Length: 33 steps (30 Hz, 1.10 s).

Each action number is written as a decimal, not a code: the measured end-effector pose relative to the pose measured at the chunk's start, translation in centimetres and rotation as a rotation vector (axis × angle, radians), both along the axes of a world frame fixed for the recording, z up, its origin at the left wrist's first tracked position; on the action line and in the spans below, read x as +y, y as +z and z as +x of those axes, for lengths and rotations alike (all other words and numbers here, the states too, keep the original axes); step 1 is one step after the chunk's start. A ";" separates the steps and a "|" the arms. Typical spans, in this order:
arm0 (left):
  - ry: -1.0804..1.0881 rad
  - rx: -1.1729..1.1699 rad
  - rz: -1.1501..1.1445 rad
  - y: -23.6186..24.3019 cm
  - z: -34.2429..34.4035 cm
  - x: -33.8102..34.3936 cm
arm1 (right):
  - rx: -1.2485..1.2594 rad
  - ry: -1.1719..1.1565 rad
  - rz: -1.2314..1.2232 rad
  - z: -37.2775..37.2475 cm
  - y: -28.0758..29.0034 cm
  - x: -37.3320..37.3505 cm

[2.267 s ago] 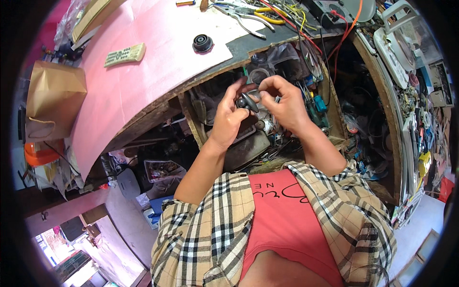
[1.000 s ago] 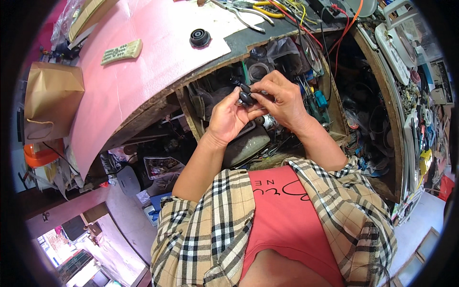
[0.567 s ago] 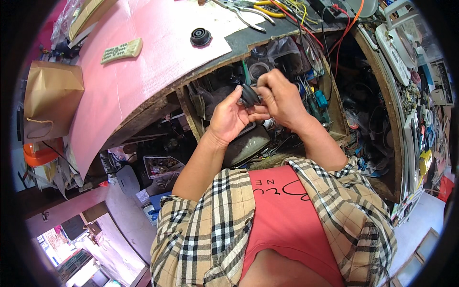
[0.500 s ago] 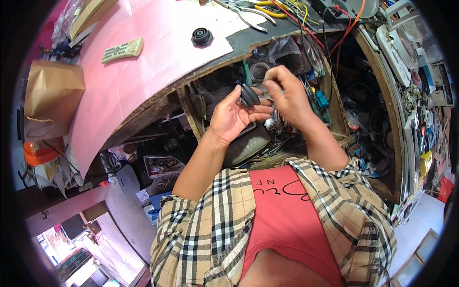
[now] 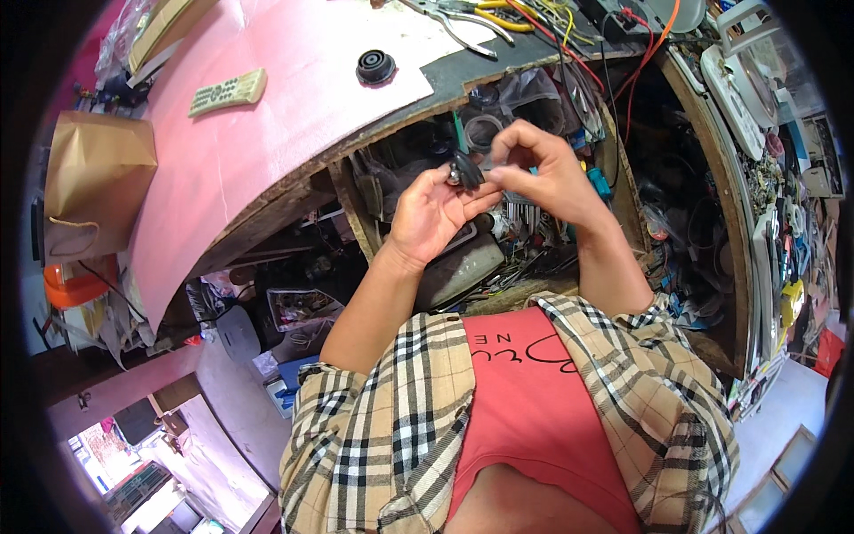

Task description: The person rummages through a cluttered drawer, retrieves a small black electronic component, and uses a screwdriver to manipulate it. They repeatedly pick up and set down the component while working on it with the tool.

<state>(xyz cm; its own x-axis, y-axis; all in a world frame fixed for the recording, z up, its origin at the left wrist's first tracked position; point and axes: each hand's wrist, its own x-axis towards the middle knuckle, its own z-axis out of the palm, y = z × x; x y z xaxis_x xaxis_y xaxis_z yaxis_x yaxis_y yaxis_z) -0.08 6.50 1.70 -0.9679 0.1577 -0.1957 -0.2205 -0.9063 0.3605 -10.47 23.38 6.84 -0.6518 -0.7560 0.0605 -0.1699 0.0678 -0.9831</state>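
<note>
My left hand (image 5: 427, 214), palm up, holds a small black round part (image 5: 465, 171) between thumb and fingers. The part has a ribbed or rounded side and a shiny metallic bit at its left edge. Close by on the right, my right hand (image 5: 543, 173) has its fingers curled and thumb pressed in, with the tips at the right edge of the black part. Whatever is between those fingertips is too small to make out. Both hands are over an open drawer (image 5: 636, 240) full of tools and loose parts. A similar black ringed round piece (image 5: 375, 67) lies on the bench sheet.
The pink-and-white bench sheet (image 5: 294, 89) carries a remote control (image 5: 227, 93). Pliers (image 5: 454, 25) and red and yellow wires lie along the far edge. A brown paper bag (image 5: 100, 173) stands at the left. Clutter crowds a shelf (image 5: 756, 178) at the right.
The black part has turned in my left hand, its face now more sideways. My right hand has come slightly lower, its fingertips nearer the part.
</note>
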 end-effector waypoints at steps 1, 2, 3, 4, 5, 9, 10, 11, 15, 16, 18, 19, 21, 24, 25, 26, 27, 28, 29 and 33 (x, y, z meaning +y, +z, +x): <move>0.022 -0.034 -0.031 0.2 0.0 0.2 | 0.198 -0.059 0.055 0.4 -0.1 -0.6; 0.040 -0.067 -0.059 0.3 0.1 0.4 | 0.307 -0.054 0.092 0.8 -0.3 -1.0; 0.028 -0.027 -0.101 0.3 0.2 0.4 | 0.375 -0.034 0.149 1.2 -0.8 -1.2; 0.015 0.012 -0.142 0.2 0.5 0.2 | 0.395 -0.023 0.189 1.5 -0.8 -1.4; 0.006 0.050 -0.187 0.0 0.7 0.1 | 0.414 -0.008 0.227 1.8 -1.0 -1.5; 0.021 0.050 -0.274 -0.8 0.6 0.0 | 0.400 0.007 0.204 1.2 -1.7 -1.3; 0.025 0.037 -0.313 -0.7 0.6 0.1 | 0.388 0.006 0.202 1.2 -1.6 -1.3; 0.029 0.024 -0.351 -0.1 0.5 0.2 | 0.378 0.006 0.203 1.2 -1.6 -1.3; 0.045 0.016 -0.448 0.4 0.6 0.2 | 0.320 0.003 0.183 1.0 -1.7 -1.4; 0.058 0.002 -0.494 0.5 0.6 0.3 | 0.311 0.002 0.181 0.9 -1.6 -1.3; 0.085 -0.023 -0.584 1.0 0.5 0.6 | 0.275 -0.014 0.168 0.8 -1.5 -1.4; 0.102 0.007 -0.656 0.9 0.5 0.7 | 0.249 -0.029 0.158 0.8 -1.6 -1.4; 0.137 0.069 -0.798 0.8 0.5 0.8 | 0.172 -0.044 0.150 0.8 -1.7 -1.5; 0.228 0.097 -0.821 1.0 0.4 1.3 | 0.092 -0.042 0.161 0.8 -1.4 -1.4; 0.247 0.105 -0.849 0.9 0.4 1.3 | 0.113 -0.039 0.170 0.7 -1.2 -1.4; 0.264 0.113 -0.876 0.9 0.4 1.3 | 0.134 -0.036 0.180 0.7 -1.1 -1.3; 0.281 0.121 -0.903 0.8 0.4 1.3 | 0.130 -0.040 0.171 0.7 -1.2 -1.3; 0.299 0.125 -0.927 0.7 0.5 1.3 | 0.126 -0.043 0.162 0.7 -1.2 -1.2; 0.318 0.128 -0.951 0.6 0.5 1.3 | 0.121 -0.047 0.153 0.7 -1.3 -1.2; 0.342 0.133 -1.041 1.1 0.5 1.5 | 0.037 -0.050 0.162 0.8 -0.7 -1.2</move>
